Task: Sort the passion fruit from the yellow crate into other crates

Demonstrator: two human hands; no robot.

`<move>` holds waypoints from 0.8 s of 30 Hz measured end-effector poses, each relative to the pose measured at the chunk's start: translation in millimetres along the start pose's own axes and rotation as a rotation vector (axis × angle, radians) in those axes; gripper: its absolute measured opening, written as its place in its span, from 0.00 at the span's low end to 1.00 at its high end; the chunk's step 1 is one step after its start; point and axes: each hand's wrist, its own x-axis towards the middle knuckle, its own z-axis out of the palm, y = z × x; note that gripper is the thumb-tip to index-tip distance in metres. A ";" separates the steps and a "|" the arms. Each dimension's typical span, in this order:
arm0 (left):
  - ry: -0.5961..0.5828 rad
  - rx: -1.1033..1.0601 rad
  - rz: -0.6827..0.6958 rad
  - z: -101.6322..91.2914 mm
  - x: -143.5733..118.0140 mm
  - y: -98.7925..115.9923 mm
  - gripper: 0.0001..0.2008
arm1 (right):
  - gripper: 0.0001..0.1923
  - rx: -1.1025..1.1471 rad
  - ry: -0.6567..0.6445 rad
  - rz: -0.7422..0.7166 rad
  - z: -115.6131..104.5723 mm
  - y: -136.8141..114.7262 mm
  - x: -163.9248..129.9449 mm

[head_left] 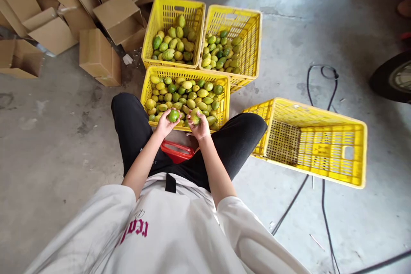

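Note:
My left hand [165,125] is closed around a round green lemon [173,115], holding it in the fingertips. In my right hand [201,128] is a yellowish-green lemon [195,116], partly covered by the thumb and fingers. Both hands are close together over the near edge of a yellow plastic crate [226,98] between my knees. Many green and yellow lemons [191,104] fill that crate in a loose layer. The two held fruits are apart from each other.
Behind stand two more yellow crates, the left one [147,34] and the right one [253,38], both with lemons. An empty yellow crate [321,171] lies to my right, near black cables [324,205] and a wheel [394,77]. Cardboard boxes [99,55] pile up at left.

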 end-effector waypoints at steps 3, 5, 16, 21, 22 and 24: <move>-0.024 -0.042 0.023 -1.4 0.1 0.9 0.12 | 0.04 0.014 0.036 -0.011 1.4 0.8 -0.3; -0.038 -0.046 0.029 -1.4 0.0 0.6 0.13 | 0.05 0.032 0.038 -0.008 1.3 -0.5 -1.0; 0.074 -0.070 0.022 4.6 -0.7 -2.3 0.08 | 0.09 0.047 -0.036 -0.004 -4.0 -3.5 0.8; 0.040 -0.108 0.012 4.6 -2.0 1.4 0.12 | 0.08 0.137 -0.006 0.053 -3.7 -6.8 0.0; 0.032 -0.108 0.018 3.8 -2.1 1.6 0.13 | 0.07 0.134 -0.011 0.053 -2.7 -6.6 -0.2; 0.019 -0.100 0.022 2.5 -2.1 1.4 0.15 | 0.06 0.110 -0.022 0.043 -0.7 -5.4 -0.3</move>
